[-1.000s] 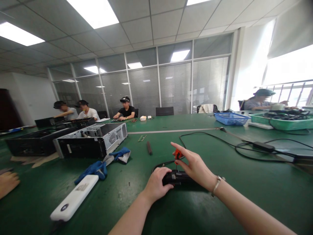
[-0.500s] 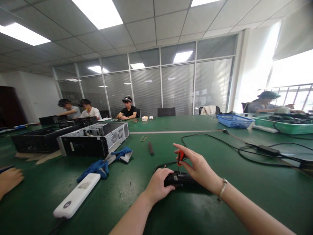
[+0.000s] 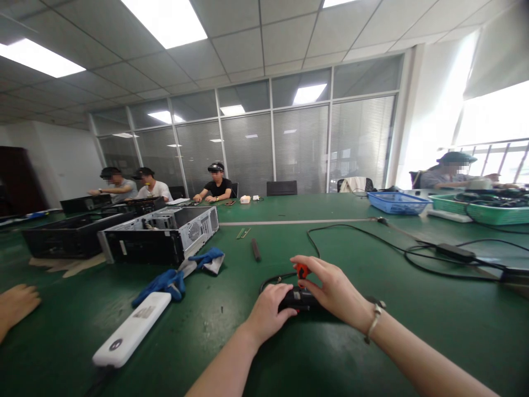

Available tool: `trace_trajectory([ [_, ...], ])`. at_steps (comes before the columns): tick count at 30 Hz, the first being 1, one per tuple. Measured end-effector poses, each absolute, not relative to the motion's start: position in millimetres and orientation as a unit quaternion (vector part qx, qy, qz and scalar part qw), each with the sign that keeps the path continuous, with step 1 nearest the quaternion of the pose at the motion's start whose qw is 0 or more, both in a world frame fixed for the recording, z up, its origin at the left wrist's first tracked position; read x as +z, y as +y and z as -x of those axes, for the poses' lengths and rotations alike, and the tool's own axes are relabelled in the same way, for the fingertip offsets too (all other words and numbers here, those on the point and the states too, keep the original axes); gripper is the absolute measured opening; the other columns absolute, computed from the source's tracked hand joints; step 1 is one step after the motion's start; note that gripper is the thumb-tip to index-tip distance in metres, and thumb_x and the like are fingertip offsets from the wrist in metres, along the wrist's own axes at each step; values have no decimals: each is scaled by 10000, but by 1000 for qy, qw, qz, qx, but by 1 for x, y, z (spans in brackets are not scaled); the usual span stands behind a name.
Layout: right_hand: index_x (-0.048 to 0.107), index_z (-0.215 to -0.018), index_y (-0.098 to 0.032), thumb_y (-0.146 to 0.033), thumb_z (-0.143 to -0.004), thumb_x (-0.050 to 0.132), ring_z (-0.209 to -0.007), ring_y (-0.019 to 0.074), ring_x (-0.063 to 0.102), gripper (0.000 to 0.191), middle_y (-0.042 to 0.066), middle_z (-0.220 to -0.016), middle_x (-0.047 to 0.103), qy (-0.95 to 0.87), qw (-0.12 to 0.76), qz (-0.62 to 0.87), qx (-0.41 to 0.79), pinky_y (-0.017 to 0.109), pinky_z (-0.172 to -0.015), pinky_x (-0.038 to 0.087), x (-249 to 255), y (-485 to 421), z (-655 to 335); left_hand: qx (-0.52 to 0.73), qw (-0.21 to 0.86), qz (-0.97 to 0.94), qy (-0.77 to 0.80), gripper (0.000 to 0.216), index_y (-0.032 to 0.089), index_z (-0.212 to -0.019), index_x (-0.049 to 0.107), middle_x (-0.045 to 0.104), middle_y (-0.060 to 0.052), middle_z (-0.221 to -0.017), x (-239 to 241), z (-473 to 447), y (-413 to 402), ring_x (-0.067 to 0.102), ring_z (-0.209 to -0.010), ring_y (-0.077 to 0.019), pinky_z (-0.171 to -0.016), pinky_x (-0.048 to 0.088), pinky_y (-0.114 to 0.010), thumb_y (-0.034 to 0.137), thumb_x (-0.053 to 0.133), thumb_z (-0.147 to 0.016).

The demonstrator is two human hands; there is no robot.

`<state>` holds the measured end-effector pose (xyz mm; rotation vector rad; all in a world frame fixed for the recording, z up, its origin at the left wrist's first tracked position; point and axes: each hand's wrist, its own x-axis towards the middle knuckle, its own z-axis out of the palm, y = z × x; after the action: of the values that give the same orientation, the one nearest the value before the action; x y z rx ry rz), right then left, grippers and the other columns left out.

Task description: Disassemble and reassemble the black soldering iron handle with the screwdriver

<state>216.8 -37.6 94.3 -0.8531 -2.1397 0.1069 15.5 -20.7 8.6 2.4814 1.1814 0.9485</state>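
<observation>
A small black device (image 3: 298,298) lies on the green table (image 3: 314,353) in front of me, with a black cable running off its far end. My left hand (image 3: 268,314) is closed over its left end and holds it down. My right hand (image 3: 335,289) pinches a small screwdriver with a red-orange handle (image 3: 302,271), held upright with its tip on the device. A bracelet sits on my right wrist.
A white power strip (image 3: 131,328), blue gloves (image 3: 165,280) and open computer cases (image 3: 159,234) lie to the left. Another person's hand (image 3: 16,303) rests at the left edge. Black cables with an adapter (image 3: 454,252) and baskets (image 3: 397,202) sit right. Several people sit at the far side.
My right hand has lowered and its fingers have curled down around the screwdriver, which now sits lower over the device. My left hand keeps its hold.
</observation>
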Motion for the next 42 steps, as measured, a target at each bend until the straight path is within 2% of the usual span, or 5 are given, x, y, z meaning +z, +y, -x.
trace_trajectory([
  [9,424,-1279,-257,-84,-801,448,-990,168,607,509,50,-1167,593,-847,410,306,145,355,-912,493,95,-35,-218,311,111,-854,403,535,240,-1254,512,565,-56,-1269,7,-14,-19,500,-1159,-245,-1033,367,-412,273,712,-759],
  [26,300,-1402,-267,-164,-820,521,-807,144,569,631,36,-1007,601,-820,453,331,111,311,-793,494,103,-52,-216,311,92,-865,383,504,237,-1253,503,566,-63,-1273,4,-15,-14,492,-1189,-250,-1041,368,-435,306,680,-786],
  [31,501,-1265,-241,-236,-786,608,-688,125,560,490,7,-866,635,-867,306,336,204,242,-632,468,95,-82,-230,318,91,-861,385,499,223,-1242,516,579,-73,-1250,4,-14,-16,504,-1177,-253,-1036,375,-426,282,681,-776],
  [35,633,-1106,-230,-233,-733,668,-782,153,579,375,20,-884,643,-885,195,350,238,258,-698,463,56,-97,-239,316,84,-851,410,631,218,-1285,486,567,-86,-1267,3,-10,-15,498,-1188,-260,-1041,373,-427,313,737,-714],
  [42,677,-993,-203,-398,-759,665,-822,169,601,304,51,-921,648,-864,285,353,219,280,-748,495,38,-73,-258,316,88,-846,420,590,224,-1245,532,587,-68,-1252,1,-7,-14,529,-1158,-242,-1040,378,-391,274,745,-698],
])
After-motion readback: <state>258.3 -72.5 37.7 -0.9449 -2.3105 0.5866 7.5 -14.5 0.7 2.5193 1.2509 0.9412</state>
